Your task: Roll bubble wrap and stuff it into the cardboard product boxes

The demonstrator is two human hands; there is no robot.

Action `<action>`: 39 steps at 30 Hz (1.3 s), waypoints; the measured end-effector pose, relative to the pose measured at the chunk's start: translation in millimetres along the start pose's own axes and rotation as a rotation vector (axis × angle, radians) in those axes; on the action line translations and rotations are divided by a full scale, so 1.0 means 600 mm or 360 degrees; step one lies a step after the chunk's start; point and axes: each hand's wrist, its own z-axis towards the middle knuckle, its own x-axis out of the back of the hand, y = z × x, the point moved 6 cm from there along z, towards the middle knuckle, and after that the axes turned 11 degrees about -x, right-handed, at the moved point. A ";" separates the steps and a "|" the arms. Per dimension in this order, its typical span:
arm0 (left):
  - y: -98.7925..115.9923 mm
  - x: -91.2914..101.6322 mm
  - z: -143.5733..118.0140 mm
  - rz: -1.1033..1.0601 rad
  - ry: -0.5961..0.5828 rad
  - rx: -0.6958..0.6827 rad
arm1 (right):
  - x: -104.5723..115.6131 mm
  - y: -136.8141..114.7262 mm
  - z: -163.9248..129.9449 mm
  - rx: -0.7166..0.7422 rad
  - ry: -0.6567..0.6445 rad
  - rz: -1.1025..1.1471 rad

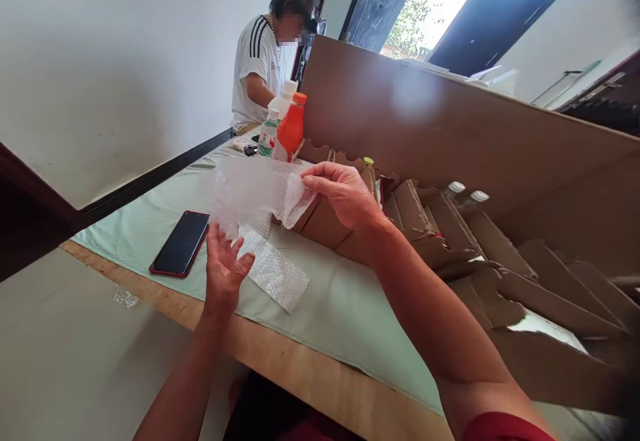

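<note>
Between my hands hangs a clear bubble wrap bag point(250, 187), raised above the table. My right hand point(345, 191) pinches its right end between thumb and fingers. Below its left end is my left hand point(225, 267), palm up with fingers spread; the fingertips are close to the plastic, and whether they touch it I cannot tell. Flat on the cloth under the bag lies another piece of bubble wrap point(277, 274), partly covered by it. A dark phone with a red edge point(181, 244) rests left of my left hand.
A pale green cloth point(345, 307) covers the wooden table point(300, 367). Cardboard dividers point(460, 234) and a tall cardboard panel point(400, 107) stand to the right. An orange bottle point(292, 127) and a clear bottle point(268, 135) stand behind the bag. A person point(257, 61) is at the far end.
</note>
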 end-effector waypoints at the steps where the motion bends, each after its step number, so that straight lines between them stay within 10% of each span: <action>1: 0.008 -0.007 -0.002 -0.0015 0.0024 -0.0002 | 0.006 0.006 -0.010 -0.0033 -0.0026 0.0015; 8: 0.000 -0.050 -0.007 -0.0301 0.0290 0.0371 | 0.049 0.079 -0.099 -0.0286 -0.0205 0.0105; 26: -0.046 -0.234 -0.170 -0.0323 -0.0331 0.1052 | 0.317 0.254 -0.480 -0.0531 0.0585 0.0240; 33: -0.035 -0.221 -0.190 0.0156 -0.0500 0.0790 | 0.300 0.295 -0.508 -0.0716 0.0514 0.0118; 39: -0.012 -0.111 -0.052 0.0653 -0.0280 0.0389 | 0.195 0.317 -0.436 -0.0765 -0.0062 -0.0161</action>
